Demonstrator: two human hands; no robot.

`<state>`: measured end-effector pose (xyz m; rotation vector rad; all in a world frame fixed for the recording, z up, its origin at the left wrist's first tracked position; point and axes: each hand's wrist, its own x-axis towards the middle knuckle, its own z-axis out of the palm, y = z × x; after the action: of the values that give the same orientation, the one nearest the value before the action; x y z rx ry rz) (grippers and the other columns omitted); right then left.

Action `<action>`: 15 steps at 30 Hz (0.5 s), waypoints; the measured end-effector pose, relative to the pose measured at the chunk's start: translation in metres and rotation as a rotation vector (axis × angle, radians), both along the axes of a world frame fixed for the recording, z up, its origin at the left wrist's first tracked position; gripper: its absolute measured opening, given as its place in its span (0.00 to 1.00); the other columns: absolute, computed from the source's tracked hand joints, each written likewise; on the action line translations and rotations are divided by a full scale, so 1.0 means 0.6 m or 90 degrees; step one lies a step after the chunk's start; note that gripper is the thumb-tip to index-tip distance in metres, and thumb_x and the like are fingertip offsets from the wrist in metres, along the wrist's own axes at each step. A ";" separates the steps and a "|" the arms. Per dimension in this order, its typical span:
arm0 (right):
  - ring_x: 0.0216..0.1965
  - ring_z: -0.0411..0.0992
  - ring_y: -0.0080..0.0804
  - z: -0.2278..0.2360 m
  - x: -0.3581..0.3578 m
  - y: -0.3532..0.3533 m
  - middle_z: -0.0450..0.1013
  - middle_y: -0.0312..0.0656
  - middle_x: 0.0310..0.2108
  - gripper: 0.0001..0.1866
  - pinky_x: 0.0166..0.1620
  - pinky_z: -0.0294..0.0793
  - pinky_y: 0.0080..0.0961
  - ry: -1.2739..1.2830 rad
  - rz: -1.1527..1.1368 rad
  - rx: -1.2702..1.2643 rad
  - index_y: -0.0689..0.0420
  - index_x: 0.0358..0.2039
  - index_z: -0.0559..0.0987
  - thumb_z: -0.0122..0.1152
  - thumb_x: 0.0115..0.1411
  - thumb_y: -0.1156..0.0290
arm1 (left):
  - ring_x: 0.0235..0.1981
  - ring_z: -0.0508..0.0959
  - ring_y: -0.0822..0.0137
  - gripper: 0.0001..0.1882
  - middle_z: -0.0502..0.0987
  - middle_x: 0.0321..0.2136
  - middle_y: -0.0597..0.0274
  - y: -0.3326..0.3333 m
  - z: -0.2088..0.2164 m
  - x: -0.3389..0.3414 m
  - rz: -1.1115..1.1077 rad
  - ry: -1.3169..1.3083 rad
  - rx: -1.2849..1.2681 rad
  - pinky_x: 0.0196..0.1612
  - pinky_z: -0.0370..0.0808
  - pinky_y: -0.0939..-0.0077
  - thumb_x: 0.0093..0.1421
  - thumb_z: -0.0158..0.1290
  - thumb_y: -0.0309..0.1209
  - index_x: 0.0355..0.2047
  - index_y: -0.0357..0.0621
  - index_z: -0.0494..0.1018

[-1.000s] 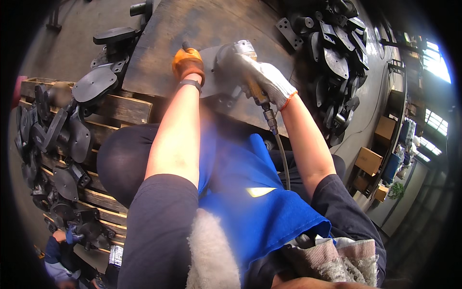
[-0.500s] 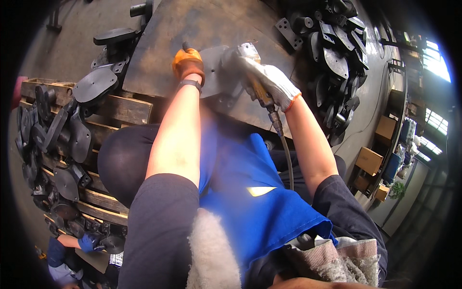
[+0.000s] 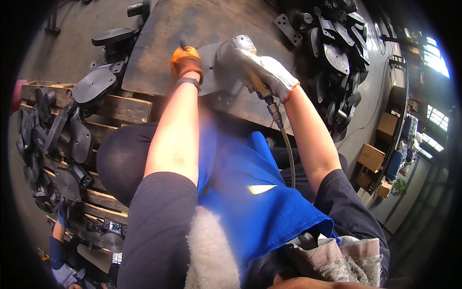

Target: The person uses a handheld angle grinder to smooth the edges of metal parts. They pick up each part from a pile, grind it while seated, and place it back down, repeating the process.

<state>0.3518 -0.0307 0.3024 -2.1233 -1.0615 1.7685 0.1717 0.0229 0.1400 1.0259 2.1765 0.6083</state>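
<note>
My left hand (image 3: pixel 186 62), in an orange work glove with a dark strap at the wrist, is closed around the left end of a flat grey metal plate part (image 3: pixel 210 79). A dark stub (image 3: pixel 184 44) pokes out above its fist. My right hand (image 3: pixel 269 71), in a white knit glove with an orange cuff, grips an air grinder (image 3: pixel 260 89) with a yellowish body. The grinder's head lies over the plate part, blurred, so I cannot tell whether it touches. From its rear an air hose (image 3: pixel 289 149) runs down past my blue apron (image 3: pixel 260 212).
Beneath the work lies a stained metal-topped table (image 3: pixel 163 29). Piles of dark metal parts stand at the right (image 3: pixel 335 59) and on a wooden pallet (image 3: pixel 127 110) at the left. A co-worker's arm (image 3: pixel 58 231) reaches into the left pile. Cardboard boxes (image 3: pixel 371 158) stand farther right.
Both my hands, the grinder and the plate part have shifted slightly left. At the lower left, the co-worker's arm has moved up and left among the parts.
</note>
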 end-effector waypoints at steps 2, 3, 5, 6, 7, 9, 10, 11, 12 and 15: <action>0.17 0.71 0.25 0.014 -0.012 -0.001 0.74 0.39 0.19 0.29 0.18 0.66 0.20 -0.023 -0.010 -0.008 0.58 0.31 0.79 0.57 0.61 0.40 | 0.43 0.78 0.37 0.32 0.80 0.37 0.39 -0.001 -0.003 0.000 0.003 0.006 0.022 0.46 0.76 0.52 0.70 0.35 0.52 0.36 0.38 0.81; 0.17 0.71 0.25 0.018 -0.014 -0.002 0.73 0.38 0.19 0.29 0.18 0.65 0.19 -0.037 -0.015 -0.014 0.58 0.31 0.79 0.57 0.61 0.40 | 0.43 0.78 0.37 0.32 0.80 0.37 0.39 -0.003 -0.002 0.001 0.004 0.007 0.032 0.46 0.76 0.51 0.70 0.35 0.52 0.36 0.38 0.81; 0.17 0.71 0.25 0.018 -0.009 0.001 0.73 0.38 0.19 0.29 0.18 0.65 0.20 -0.008 -0.008 -0.031 0.58 0.32 0.79 0.57 0.61 0.39 | 0.43 0.79 0.37 0.32 0.80 0.37 0.39 0.000 0.002 0.000 0.009 0.011 0.018 0.46 0.76 0.52 0.70 0.35 0.52 0.36 0.37 0.81; 0.17 0.71 0.25 0.017 -0.006 -0.001 0.73 0.37 0.20 0.30 0.18 0.65 0.20 0.006 -0.009 -0.039 0.58 0.32 0.79 0.57 0.61 0.38 | 0.43 0.79 0.37 0.33 0.80 0.37 0.39 0.000 0.005 0.000 0.007 0.012 0.012 0.47 0.76 0.52 0.70 0.35 0.52 0.36 0.37 0.81; 0.17 0.71 0.25 0.010 -0.002 0.001 0.73 0.37 0.20 0.30 0.17 0.65 0.20 -0.003 -0.002 -0.031 0.58 0.32 0.79 0.57 0.61 0.38 | 0.43 0.79 0.37 0.33 0.81 0.37 0.39 -0.001 0.008 0.001 0.006 0.005 0.009 0.47 0.76 0.52 0.70 0.35 0.52 0.36 0.37 0.81; 0.17 0.71 0.25 -0.007 0.002 0.008 0.73 0.37 0.20 0.30 0.17 0.65 0.21 -0.022 0.017 -0.015 0.58 0.33 0.79 0.57 0.60 0.37 | 0.43 0.79 0.37 0.33 0.81 0.37 0.39 -0.002 0.012 0.001 0.005 -0.007 0.004 0.47 0.76 0.52 0.70 0.35 0.52 0.36 0.37 0.81; 0.17 0.71 0.25 0.001 -0.003 0.009 0.73 0.37 0.20 0.29 0.18 0.65 0.20 -0.024 0.006 -0.032 0.57 0.33 0.79 0.57 0.61 0.38 | 0.43 0.79 0.38 0.33 0.81 0.37 0.39 -0.002 0.010 0.001 0.005 -0.003 0.011 0.47 0.76 0.52 0.70 0.35 0.52 0.36 0.37 0.81; 0.17 0.71 0.25 -0.001 -0.001 0.006 0.73 0.37 0.20 0.29 0.18 0.65 0.20 -0.021 -0.010 -0.031 0.57 0.33 0.79 0.57 0.61 0.39 | 0.43 0.79 0.38 0.33 0.81 0.37 0.40 -0.002 0.006 0.003 0.005 0.002 0.019 0.47 0.76 0.52 0.70 0.34 0.52 0.36 0.37 0.81; 0.18 0.71 0.24 -0.003 0.000 0.005 0.73 0.37 0.20 0.28 0.18 0.65 0.20 -0.019 -0.025 -0.029 0.57 0.33 0.79 0.57 0.61 0.40 | 0.43 0.79 0.38 0.33 0.81 0.37 0.40 -0.002 0.007 0.004 0.005 0.006 0.027 0.47 0.76 0.52 0.71 0.34 0.52 0.36 0.37 0.81; 0.18 0.71 0.24 0.023 -0.008 0.008 0.73 0.37 0.20 0.27 0.18 0.66 0.20 -0.057 0.009 -0.044 0.58 0.34 0.79 0.57 0.62 0.42 | 0.43 0.79 0.39 0.33 0.81 0.36 0.41 -0.004 0.013 0.000 -0.013 -0.014 0.010 0.47 0.76 0.53 0.71 0.34 0.52 0.36 0.39 0.82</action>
<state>0.3467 -0.0262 0.3161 -2.2605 -1.0541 1.7550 0.1719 0.0206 0.1478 1.0435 2.1434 0.6258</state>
